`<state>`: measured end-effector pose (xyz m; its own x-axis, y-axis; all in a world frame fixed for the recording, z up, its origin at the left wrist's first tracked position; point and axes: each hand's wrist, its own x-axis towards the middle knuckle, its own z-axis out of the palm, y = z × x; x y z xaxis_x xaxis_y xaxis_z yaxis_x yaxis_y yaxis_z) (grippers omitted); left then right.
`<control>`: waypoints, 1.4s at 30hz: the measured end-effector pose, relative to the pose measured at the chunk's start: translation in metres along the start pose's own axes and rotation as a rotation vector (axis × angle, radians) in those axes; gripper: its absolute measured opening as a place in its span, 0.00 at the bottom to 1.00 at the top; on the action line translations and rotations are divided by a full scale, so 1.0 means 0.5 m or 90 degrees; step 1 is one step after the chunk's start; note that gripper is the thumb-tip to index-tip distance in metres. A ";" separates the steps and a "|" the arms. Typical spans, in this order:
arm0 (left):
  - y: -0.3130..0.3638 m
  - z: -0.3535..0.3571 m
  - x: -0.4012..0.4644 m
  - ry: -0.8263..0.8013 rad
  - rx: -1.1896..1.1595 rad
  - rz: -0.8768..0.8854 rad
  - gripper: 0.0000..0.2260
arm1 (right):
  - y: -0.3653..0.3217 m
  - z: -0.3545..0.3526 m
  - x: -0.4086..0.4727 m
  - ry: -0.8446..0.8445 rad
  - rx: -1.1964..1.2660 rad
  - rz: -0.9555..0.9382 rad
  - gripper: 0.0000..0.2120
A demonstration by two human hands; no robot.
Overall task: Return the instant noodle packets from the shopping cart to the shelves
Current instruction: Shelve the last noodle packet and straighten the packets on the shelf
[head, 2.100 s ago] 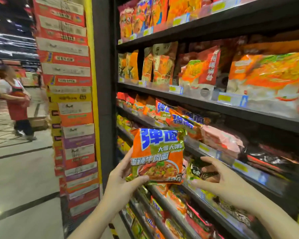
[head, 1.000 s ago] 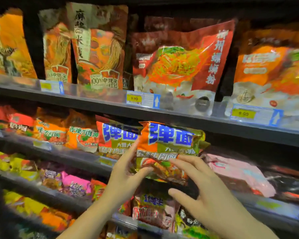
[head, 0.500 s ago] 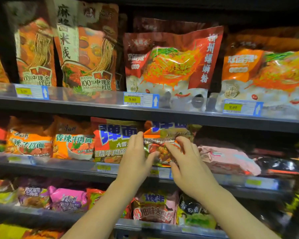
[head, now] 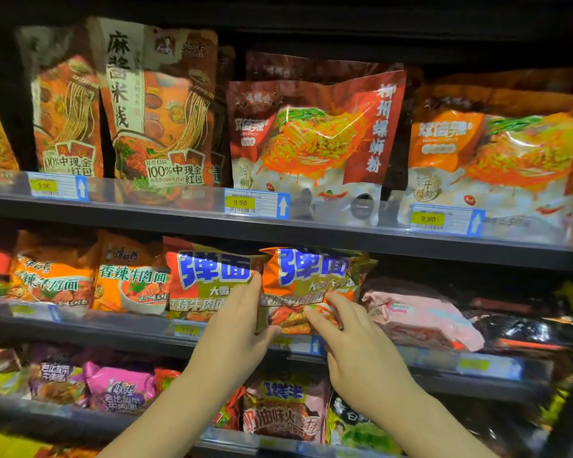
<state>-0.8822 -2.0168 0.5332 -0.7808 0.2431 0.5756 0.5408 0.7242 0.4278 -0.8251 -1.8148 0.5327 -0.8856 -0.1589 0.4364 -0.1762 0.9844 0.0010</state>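
Noodle packet (head: 306, 285): light, crinkly, slippery film over a brittle block, so best taken by its side edges. It stands on the middle shelf (head: 477, 363) beside a matching packet (head: 209, 279); left hand (head: 235, 328) and right hand (head: 354, 345) pinch its lower half.

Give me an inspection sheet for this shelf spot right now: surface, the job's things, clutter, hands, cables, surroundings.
Surface: middle shelf, dark, with a clear price rail along its front edge.
Job's things: orange noodle packet upright at the shelf front, beside a matching red packet on its left.
Clutter: pink packets lying flat to the right; orange beef noodle packets to the left.
Hands: left hand grips the orange packet's left edge; right hand has fingers on its lower front.
Cables: nothing seen.
Surroundings: upper shelf with large pouches and 9.90 price tags; lower shelf with more packets.
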 end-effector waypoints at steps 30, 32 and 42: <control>-0.040 -0.013 0.040 0.058 0.265 0.221 0.37 | -0.006 -0.042 0.014 -0.114 0.057 -0.027 0.29; -0.036 -0.021 0.037 0.057 0.265 0.222 0.40 | -0.008 -0.067 0.013 -0.108 0.063 -0.014 0.28; 0.053 0.030 -0.002 -0.003 0.118 0.398 0.27 | 0.064 -0.126 -0.125 -0.204 0.053 0.140 0.32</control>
<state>-0.8717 -1.9883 0.5334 -0.3377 0.6570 0.6740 0.8310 0.5444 -0.1144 -0.7481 -1.7688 0.5619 -0.9930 0.0263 0.1153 0.0099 0.9900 -0.1406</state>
